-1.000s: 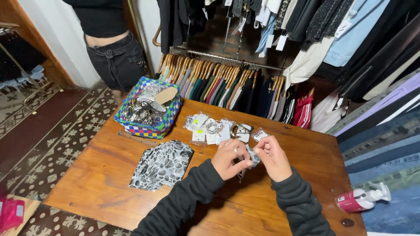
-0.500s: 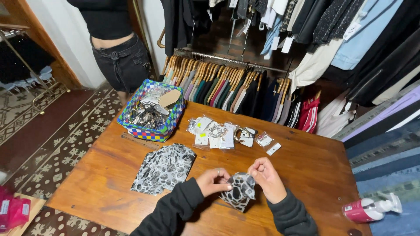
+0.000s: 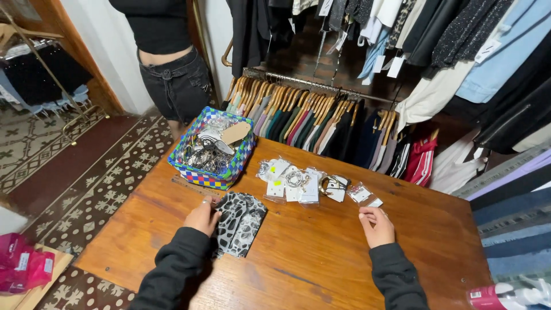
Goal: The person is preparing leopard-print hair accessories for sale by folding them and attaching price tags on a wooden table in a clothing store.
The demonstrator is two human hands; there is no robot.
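Hands of ours rest over the wooden bench (image 3: 321, 252), both in dark sleeves. Our left hand (image 3: 202, 217) lies flat on the left edge of a black-and-white patterned pouch (image 3: 240, 224), fingers loosely together and pressing it down rather than pinching it. The pouch lies flat near the bench's left-front part; its long axis runs from the near edge toward the far edge, tilted slightly right at the far end, so it points toward the row of packets. Our right hand (image 3: 377, 225) hovers or rests just above the bare wood right of centre, fingers curled loosely with nothing in them; we cannot tell whether it touches the top. Beyond the pouch, a line of small clear packets on white cards (image 3: 298, 183) runs left to right across the middle. At the far-left corner stands a woven blue-and-green checked basket (image 3: 211, 152) filled with metal pieces. Another person in black (image 3: 172, 74) stands past that corner, and hanging clothes (image 3: 321, 120) fill the rail behind the far edge.
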